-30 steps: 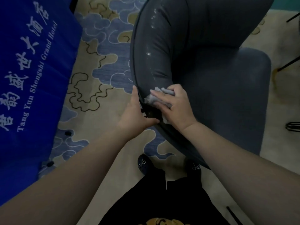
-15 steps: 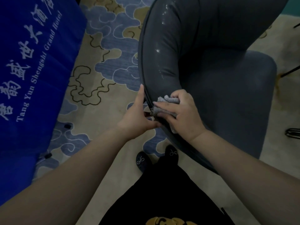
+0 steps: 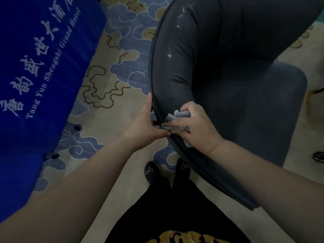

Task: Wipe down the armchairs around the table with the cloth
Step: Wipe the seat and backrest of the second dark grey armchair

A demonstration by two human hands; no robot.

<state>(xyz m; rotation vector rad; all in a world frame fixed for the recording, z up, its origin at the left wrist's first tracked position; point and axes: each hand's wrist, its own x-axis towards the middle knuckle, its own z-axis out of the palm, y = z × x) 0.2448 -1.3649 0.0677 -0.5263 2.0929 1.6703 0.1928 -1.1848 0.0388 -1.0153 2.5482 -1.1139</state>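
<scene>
**Head view: cloth pressed to the armchair's rim**

At far left, a blue table cover (image 3: pixel 35 71) printed with white characters and "Tang Yun Shengshi Grand Hotel" hangs down to a carpet (image 3: pixel 112 81) patterned with blue and tan clouds. The left hand (image 3: pixel 146 128) rests against the outer side of the dark grey armchair (image 3: pixel 228 85); its fingers (image 3: pixel 149 102) lie flat and extended along the piped edge, grasping nothing, and the thumb reaches across to the right hand. Just beside it, the right hand (image 3: pixel 194 126) clenches a bunched grey cloth (image 3: pixel 177 115) and presses it onto the inner face of the rim at the lower end of the curved back. Pale wet glints run up the back's inner surface above the cloth. Below the hands, two dark shoes (image 3: pixel 150 172) with small bow ornaments stand on the carpet next to the chair's base.
</scene>
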